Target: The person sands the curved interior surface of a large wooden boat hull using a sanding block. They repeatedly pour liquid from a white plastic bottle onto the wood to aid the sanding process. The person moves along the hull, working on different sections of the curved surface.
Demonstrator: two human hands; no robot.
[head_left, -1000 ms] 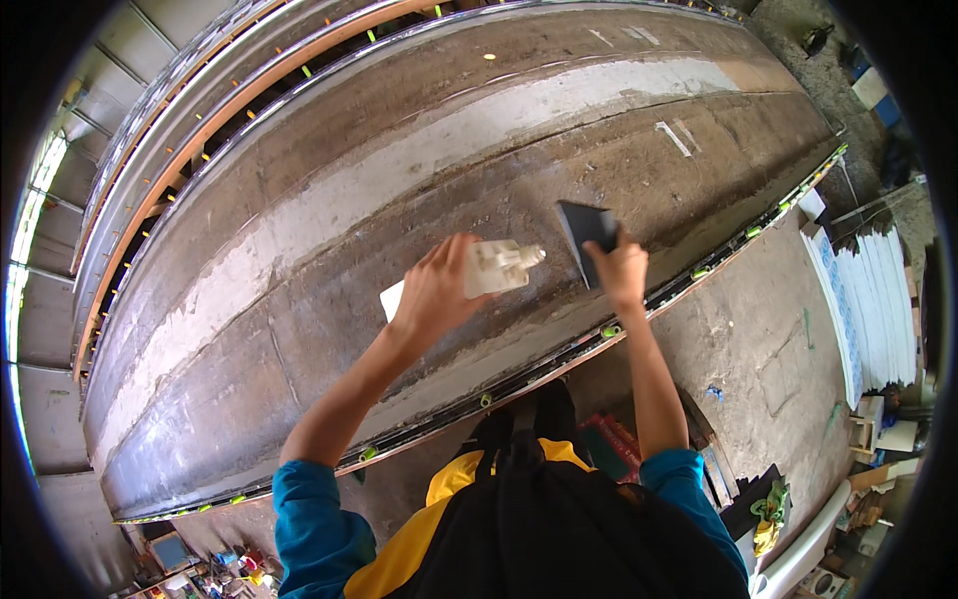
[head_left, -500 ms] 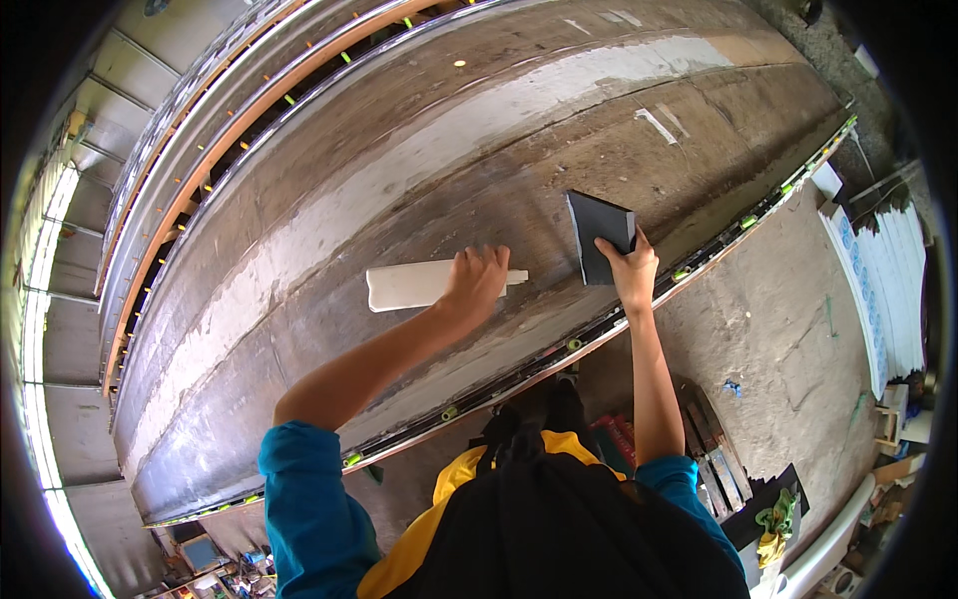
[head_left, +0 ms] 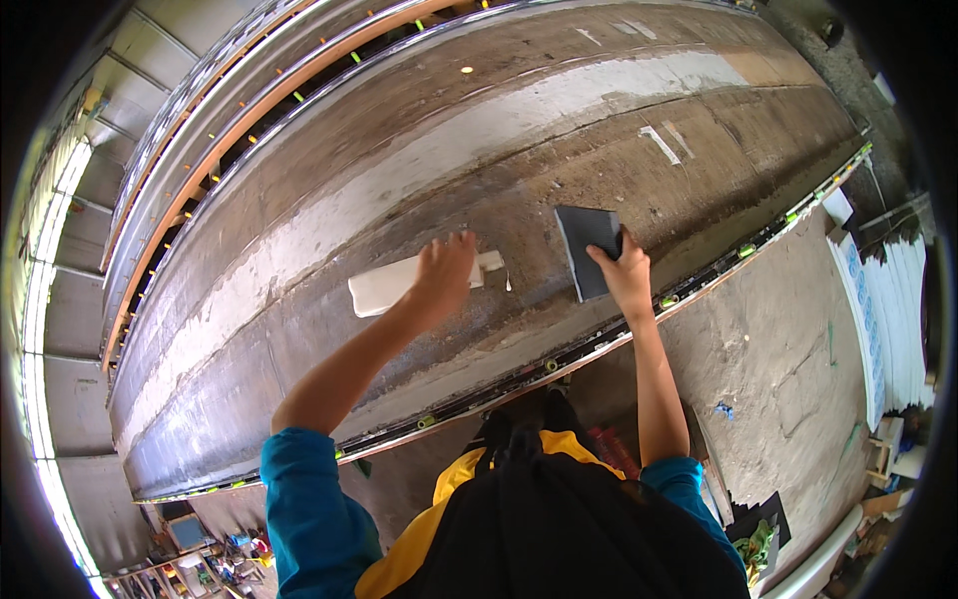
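My left hand (head_left: 446,275) is closed over a long, flat, cream-coloured piece (head_left: 382,286) with a wavy left end and a narrow tab at its right end. A small pale strand or drip hangs beside that tab. In my right hand (head_left: 628,275) is a dark grey, flat rectangular plate (head_left: 587,250) with a pale left edge, my thumb on its face. Both things are over the near side of a large curved hull-like surface (head_left: 499,170), brown and grey with a broad whitish band. Whether they touch it I cannot tell.
An edge strip with yellow-green clips (head_left: 552,365) runs along the near rim. Beyond the far rim lies an orange-brown curved rail (head_left: 239,110). White sheets (head_left: 891,319) stand on the floor at the right. Cluttered items (head_left: 200,559) lie at the lower left.
Both things and my hands have moved slightly left in the picture, and the dark plate has dropped a little. The view has also shifted. The pale strand by the tab now shows.
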